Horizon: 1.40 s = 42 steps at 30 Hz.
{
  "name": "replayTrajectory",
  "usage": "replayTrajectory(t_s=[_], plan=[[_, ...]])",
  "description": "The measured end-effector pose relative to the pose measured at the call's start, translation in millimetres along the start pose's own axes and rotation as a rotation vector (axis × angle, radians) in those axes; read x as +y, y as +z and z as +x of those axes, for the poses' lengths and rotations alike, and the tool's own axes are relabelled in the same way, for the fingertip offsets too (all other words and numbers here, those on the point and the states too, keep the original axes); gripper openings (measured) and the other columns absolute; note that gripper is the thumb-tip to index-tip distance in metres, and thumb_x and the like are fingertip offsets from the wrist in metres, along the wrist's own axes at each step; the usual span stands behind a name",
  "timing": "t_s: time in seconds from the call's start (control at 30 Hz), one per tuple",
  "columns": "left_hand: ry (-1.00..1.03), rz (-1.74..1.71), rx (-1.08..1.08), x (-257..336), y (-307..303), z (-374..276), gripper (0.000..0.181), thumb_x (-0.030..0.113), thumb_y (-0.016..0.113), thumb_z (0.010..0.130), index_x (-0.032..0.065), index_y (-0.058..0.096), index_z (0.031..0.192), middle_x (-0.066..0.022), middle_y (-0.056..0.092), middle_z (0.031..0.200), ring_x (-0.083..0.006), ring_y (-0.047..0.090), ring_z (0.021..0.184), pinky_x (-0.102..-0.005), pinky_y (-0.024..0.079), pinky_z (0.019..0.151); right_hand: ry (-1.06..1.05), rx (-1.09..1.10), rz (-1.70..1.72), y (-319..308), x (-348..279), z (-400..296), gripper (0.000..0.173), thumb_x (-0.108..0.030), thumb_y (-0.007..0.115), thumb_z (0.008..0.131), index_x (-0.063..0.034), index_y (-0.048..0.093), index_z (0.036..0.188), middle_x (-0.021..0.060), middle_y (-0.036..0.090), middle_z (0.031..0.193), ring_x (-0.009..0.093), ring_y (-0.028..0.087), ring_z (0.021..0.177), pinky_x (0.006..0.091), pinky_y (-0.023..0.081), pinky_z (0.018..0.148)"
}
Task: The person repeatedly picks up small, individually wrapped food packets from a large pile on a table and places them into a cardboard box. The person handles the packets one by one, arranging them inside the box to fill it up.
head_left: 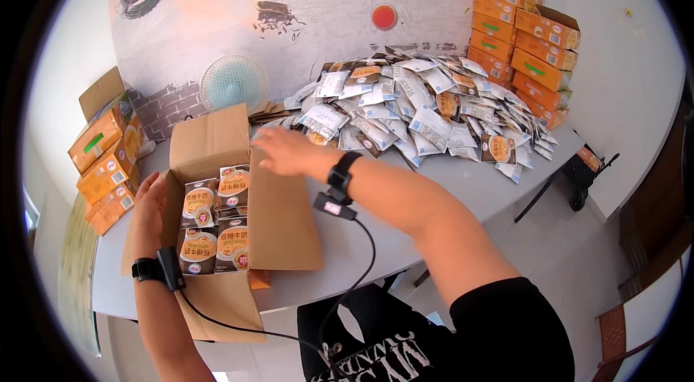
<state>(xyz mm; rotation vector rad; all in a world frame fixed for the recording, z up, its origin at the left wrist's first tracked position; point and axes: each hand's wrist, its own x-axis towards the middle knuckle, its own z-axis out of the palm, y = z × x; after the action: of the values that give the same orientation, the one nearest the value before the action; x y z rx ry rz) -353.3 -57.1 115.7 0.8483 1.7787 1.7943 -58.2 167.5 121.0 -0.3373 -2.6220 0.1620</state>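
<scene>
An unsealed cardboard box (286,219) stands before me at the table's front, its flaps folded outward. Inside, sachets (232,241) with brown and orange fronts are packed in two columns. My left hand (150,199) is against the box's left side, fingers upward and slightly curled; whether it grips the flap there is hidden. Over the back right corner of the box, near the right flap, my right hand (284,150) reaches out with fingers apart and nothing visible in them. Behind it, a large heap of sachets (401,105) covers the table, mostly white backs up.
Orange cartons (105,176) are stacked at the left, the top one with its lid raised. Taller orange stacks (542,65) stand at the back right. A round fan (234,83) and flattened cardboard (269,111) sit behind the box. Cables (371,252) run from my wrist devices.
</scene>
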Motion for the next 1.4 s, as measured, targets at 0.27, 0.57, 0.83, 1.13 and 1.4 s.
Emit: replayTrajectory(t_s=[0.27,0.57,0.83,1.13,1.4], plan=[[0.142,-0.242,-0.279,55,81,-110,0.028,0.016,0.049,0.093,0.0037,0.051,0.118,-0.0040,0.063,0.098,-0.0115,0.058,0.092,-0.0252,0.046,0.080,0.325,0.427,-0.221,-65,134,-80,0.042,-0.013,0.060,0.078,-0.0053,0.053,0.118,0.0162,0.043,0.132,0.032,0.037,0.124,0.0410,0.036,0.101],[-0.055,-0.348,-0.713,1,202,-224,0.027,0.010,0.054,0.089,0.0022,0.055,0.115,-0.0071,0.063,0.097,-0.0167,0.059,0.095,-0.0295,0.045,0.084,0.528,0.285,-0.536,-88,202,-125,0.051,-0.003,0.054,0.079,-0.0093,0.046,0.128,0.0135,0.039,0.137,0.029,0.034,0.129,0.0404,0.035,0.101],[-0.175,-0.450,-0.743,-81,264,-241,0.028,0.012,0.052,0.091,0.0026,0.053,0.117,-0.0103,0.063,0.099,-0.0160,0.057,0.095,-0.0295,0.044,0.085,0.592,0.183,-0.638,-89,218,-119,0.047,-0.002,0.053,0.080,-0.0094,0.048,0.126,0.0082,0.048,0.132,0.028,0.041,0.125,0.0391,0.037,0.098],[-0.075,-0.432,-0.777,-86,276,-239,0.028,0.010,0.051,0.092,0.0022,0.052,0.118,-0.0086,0.063,0.099,-0.0162,0.057,0.096,-0.0300,0.044,0.085,0.359,0.240,-0.692,-96,216,-133,0.032,-0.016,0.047,0.088,-0.0118,0.057,0.118,0.0037,0.054,0.126,0.023,0.045,0.122,0.0380,0.038,0.096],[-0.034,-0.449,-0.778,-94,274,-237,0.029,0.010,0.050,0.092,0.0024,0.051,0.120,-0.0074,0.062,0.098,-0.0150,0.057,0.095,-0.0301,0.044,0.087,0.281,0.474,-0.214,-129,151,-127,0.026,-0.022,0.054,0.087,-0.0125,0.063,0.109,0.0098,0.065,0.104,0.028,0.060,0.097,0.0353,0.048,0.079]])
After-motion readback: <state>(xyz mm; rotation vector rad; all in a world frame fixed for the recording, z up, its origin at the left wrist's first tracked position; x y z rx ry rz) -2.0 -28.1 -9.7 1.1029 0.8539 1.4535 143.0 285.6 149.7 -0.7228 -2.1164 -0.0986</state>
